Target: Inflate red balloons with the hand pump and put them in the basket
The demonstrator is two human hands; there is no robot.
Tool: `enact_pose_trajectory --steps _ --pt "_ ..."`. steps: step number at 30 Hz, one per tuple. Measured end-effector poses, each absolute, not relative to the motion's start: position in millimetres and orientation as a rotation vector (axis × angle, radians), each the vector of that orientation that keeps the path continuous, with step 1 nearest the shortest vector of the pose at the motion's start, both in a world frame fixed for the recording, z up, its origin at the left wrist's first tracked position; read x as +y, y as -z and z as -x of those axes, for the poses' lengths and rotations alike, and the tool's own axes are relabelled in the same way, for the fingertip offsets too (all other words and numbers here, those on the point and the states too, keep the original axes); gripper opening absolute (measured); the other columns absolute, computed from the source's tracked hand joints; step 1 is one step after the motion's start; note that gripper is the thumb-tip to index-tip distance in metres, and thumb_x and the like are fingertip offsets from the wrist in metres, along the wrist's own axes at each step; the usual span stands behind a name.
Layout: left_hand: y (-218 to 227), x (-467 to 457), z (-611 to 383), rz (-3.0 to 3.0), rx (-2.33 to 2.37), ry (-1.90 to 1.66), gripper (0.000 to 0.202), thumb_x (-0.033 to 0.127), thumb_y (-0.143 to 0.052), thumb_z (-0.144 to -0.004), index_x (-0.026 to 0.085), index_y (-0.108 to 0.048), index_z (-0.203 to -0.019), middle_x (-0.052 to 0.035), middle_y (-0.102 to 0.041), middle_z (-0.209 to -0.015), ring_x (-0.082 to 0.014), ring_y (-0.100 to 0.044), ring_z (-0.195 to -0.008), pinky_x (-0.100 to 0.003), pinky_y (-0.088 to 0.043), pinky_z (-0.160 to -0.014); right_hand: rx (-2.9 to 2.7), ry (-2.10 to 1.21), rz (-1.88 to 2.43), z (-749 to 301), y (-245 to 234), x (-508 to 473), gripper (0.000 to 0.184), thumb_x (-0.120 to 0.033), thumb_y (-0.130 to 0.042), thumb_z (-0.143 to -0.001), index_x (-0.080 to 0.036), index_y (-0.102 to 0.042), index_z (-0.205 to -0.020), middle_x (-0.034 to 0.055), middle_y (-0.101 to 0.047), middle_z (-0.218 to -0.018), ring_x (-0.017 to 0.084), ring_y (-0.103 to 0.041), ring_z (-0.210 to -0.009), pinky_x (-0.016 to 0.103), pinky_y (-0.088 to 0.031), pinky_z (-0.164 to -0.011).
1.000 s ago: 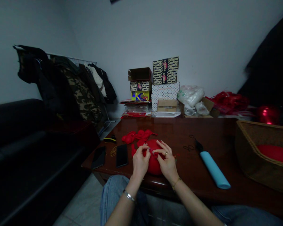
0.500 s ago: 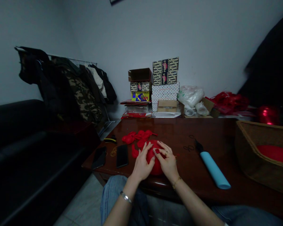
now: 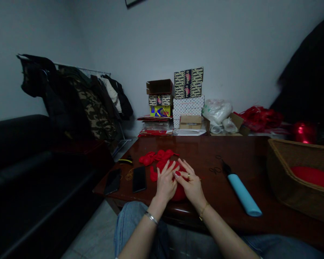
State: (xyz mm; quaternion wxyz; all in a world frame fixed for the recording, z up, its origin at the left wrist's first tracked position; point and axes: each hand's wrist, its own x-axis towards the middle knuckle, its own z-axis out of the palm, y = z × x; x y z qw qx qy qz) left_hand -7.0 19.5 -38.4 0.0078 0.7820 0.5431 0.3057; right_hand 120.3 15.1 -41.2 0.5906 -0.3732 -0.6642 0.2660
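Note:
At the near table edge, a round red balloon point(image 3: 179, 195) sits beneath both hands and is partly covered by them. My left hand point(image 3: 166, 182) rests on its left side, with thumb and index finger closed in toward the middle. Opposite it, my right hand point(image 3: 191, 186) pinches at the top of the balloon, thumb against index finger; the bit of balloon in the pinch is mostly hidden. Just beyond my hands lie several limp red pieces point(image 3: 159, 155), which look like balloons. A light blue hand pump point(image 3: 244, 194) with a black nozzle lies to the right.
A wicker basket point(image 3: 282, 183) with something red inside stands at the right. Two dark phones point(image 3: 139, 178), a yellow string-like loop point(image 3: 129, 175) and a black-and-yellow object point(image 3: 125, 160) lie left. Thin dark loops point(image 3: 215, 170) lie near the pump. Stacked boxes point(image 3: 188, 108) stand behind the table.
My left hand has shifted right and turned inward, its fingers now meeting my right hand over the balloon. My right hand stays pinched in nearly the same place. The view has shifted slightly.

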Motion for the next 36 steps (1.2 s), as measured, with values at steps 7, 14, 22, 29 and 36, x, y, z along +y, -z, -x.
enact_pose_trajectory --steps 7,14,22,29,36 --pt "25.2 18.9 9.4 -2.325 1.683 -0.988 0.044 0.029 -0.02 -0.094 0.034 -0.053 -0.123 0.0045 -0.045 -0.136 -0.0172 -0.025 -0.134 -0.054 -0.003 -0.11 -1.553 -0.63 0.917 -123.9 49.4 18.1 0.042 -0.038 -0.047 -0.085 -0.025 -0.05 -0.125 0.0077 -0.041 -0.139 0.022 -0.039 -0.126 0.044 -0.031 -0.105" --pt "18.9 22.0 18.1 -2.175 1.537 -0.958 0.05 0.034 -0.012 -0.095 0.035 -0.05 -0.126 0.008 -0.043 -0.137 -0.015 -0.018 -0.137 -0.049 0.003 -0.111 -1.68 -0.394 1.143 -117.7 54.2 18.5 0.028 -0.032 -0.045 -0.086 -0.027 -0.057 -0.111 0.006 -0.059 -0.121 0.021 -0.053 -0.113 0.058 -0.024 -0.103" --pt "21.2 24.1 18.7 -2.193 1.551 -0.94 0.049 0.033 -0.014 -0.094 0.032 -0.047 -0.129 0.0069 -0.041 -0.139 -0.0152 -0.014 -0.138 -0.049 0.003 -0.111 -1.881 0.132 1.043 -119.3 53.7 20.6 0.029 -0.023 -0.044 -0.088 -0.028 -0.055 -0.114 0.0037 -0.057 -0.124 0.016 -0.06 -0.101 0.058 -0.009 -0.107" --pt "25.3 23.4 15.1 -2.241 1.581 -0.947 0.048 0.027 -0.016 -0.093 0.027 -0.042 -0.134 0.0045 -0.039 -0.14 -0.0138 -0.014 -0.137 -0.046 0.0 -0.112 -1.792 0.354 0.959 -116.6 49.1 17.8 0.025 -0.019 -0.045 -0.088 -0.028 -0.061 -0.106 0.0009 -0.061 -0.119 0.018 -0.051 -0.113 0.058 -0.009 -0.108" --pt "26.6 21.7 11.4 -2.256 1.63 -0.934 0.049 0.025 -0.015 -0.093 0.031 -0.048 -0.129 0.0066 -0.039 -0.14 -0.0147 -0.016 -0.137 -0.048 -0.001 -0.112 -1.743 0.387 1.008 -115.3 51.1 15.6 0.029 -0.017 -0.04 -0.088 -0.029 -0.062 -0.103 -0.0018 -0.061 -0.119 0.018 -0.046 -0.118 0.055 -0.01 -0.108"
